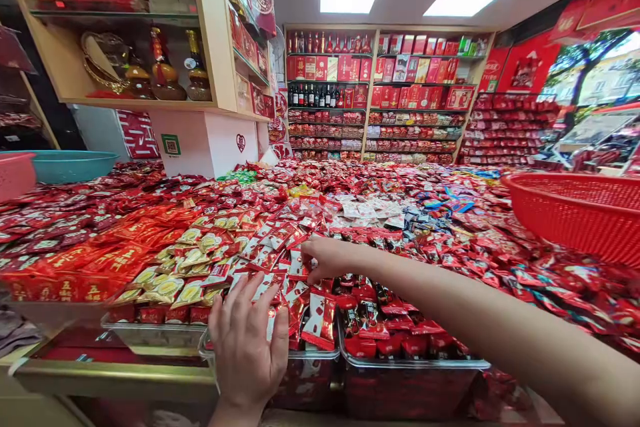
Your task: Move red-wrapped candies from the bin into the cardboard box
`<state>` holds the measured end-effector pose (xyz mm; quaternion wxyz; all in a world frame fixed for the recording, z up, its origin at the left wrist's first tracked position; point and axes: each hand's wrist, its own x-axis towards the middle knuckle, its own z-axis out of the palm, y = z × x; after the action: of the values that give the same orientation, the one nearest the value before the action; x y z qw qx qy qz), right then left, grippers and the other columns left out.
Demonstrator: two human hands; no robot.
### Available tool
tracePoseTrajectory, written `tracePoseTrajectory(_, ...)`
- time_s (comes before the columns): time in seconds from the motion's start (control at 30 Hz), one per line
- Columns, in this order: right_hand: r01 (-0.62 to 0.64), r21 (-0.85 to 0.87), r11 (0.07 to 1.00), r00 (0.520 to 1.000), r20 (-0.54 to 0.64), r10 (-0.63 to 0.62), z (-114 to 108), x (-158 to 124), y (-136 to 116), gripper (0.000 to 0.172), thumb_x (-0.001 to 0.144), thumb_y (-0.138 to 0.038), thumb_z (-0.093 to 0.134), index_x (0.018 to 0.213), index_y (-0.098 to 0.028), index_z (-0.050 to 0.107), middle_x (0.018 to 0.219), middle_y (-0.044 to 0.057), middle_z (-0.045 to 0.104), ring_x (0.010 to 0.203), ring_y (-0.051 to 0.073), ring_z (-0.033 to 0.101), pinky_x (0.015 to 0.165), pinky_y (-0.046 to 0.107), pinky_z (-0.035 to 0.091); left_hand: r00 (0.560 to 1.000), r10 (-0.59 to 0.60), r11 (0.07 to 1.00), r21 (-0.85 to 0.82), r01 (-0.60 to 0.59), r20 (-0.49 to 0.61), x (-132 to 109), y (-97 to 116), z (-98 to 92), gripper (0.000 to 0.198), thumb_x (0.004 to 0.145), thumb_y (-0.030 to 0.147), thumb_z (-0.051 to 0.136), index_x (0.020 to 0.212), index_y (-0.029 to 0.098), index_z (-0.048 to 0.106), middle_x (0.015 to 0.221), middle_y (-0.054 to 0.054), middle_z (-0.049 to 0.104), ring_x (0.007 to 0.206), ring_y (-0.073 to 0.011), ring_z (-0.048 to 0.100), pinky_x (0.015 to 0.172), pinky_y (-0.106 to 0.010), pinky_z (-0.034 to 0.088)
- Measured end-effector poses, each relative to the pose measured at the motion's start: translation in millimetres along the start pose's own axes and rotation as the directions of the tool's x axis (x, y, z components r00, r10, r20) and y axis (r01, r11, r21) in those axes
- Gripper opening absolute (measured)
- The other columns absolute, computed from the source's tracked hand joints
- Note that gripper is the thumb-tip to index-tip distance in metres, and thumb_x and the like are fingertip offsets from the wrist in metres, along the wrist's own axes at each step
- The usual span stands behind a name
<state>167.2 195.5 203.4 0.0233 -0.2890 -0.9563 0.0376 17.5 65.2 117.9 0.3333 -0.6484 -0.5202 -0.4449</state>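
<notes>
I face a wide counter heaped with wrapped sweets, mostly red. My left hand [249, 341] lies flat with fingers spread on the red-and-white sweet packets [280, 240] at the front of a clear plastic bin [305, 380]. My right hand [326, 258] reaches in from the right, fingers curled down and pinching among the same red-and-white packets; what it grips is hidden. Gold-and-white wrapped sweets [173, 277] lie to the left of my hands, and dark red packets [385, 323] fill the bin on the right.
A red plastic basket [580, 210] stands at the right over the sweets. A teal basin [70, 163] and a pink basket [15, 173] sit at the far left. Shelves of red gift boxes and bottles [320, 95] line the back wall. A wooden shelf unit [215, 47] rises at left.
</notes>
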Motion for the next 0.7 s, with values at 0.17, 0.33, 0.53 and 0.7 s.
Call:
tracePoseTrajectory(0.17,0.006,-0.029,1.0,0.999,-0.05,-0.007,-4.8,8.8,2.6,0.025,0.069,-0.035,0.066,0.084,-0.015,0.064,0.082,0.005,0.063,0.071,0.015,0.055,0.055,0.021,0.037,0.993,0.035,0.999,-0.017,-0.033,0.109,0.5,-1.0,-0.9,0.015,0.078,0.023,0.052,0.087,0.022,0.064,0.097,-0.007,0.07,0.094,-0.0275,0.061,0.097,-0.056,0.023)
tracePoseTrajectory(0.33,-0.054,-0.113,0.992,0.967,-0.252,0.024,-13.2,30.7,-1.2,0.024,0.081,-0.028,0.053,0.096,-0.01,0.059,0.094,0.011,0.062,0.083,0.018,0.056,0.067,0.025,0.039,0.992,0.022,0.999,-0.032,-0.018,0.122,2.6,1.2,-2.4,0.013,0.078,0.022,0.053,0.086,0.022,0.064,0.095,-0.006,0.071,0.09,-0.026,0.063,0.096,-0.055,0.025)
tracePoseTrajectory(0.53,0.024,-0.259,0.966,0.953,-0.286,-0.1,-4.3,61.5,-11.2,0.02,0.071,-0.007,0.053,0.09,-0.009,0.058,0.087,0.011,0.064,0.081,0.019,0.055,0.078,0.029,0.036,0.988,0.0,0.999,-0.04,0.006,0.155,4.1,1.8,-3.7,0.013,0.078,0.022,0.052,0.083,0.022,0.064,0.095,-0.006,0.071,0.09,-0.0256,0.062,0.096,-0.054,0.025)
tracePoseTrajectory(0.7,-0.01,-0.311,0.95,0.927,-0.359,-0.108,-11.9,56.4,-12.5,0.015,0.084,-0.016,0.043,0.089,-0.011,0.057,0.091,0.011,0.062,0.086,0.02,0.052,0.074,0.03,0.037,0.98,-0.051,0.997,-0.046,0.061,0.19,8.2,5.8,-6.6,0.015,0.079,0.025,0.05,0.082,0.022,0.065,0.095,-0.006,0.07,0.091,-0.025,0.061,0.095,-0.053,0.026)
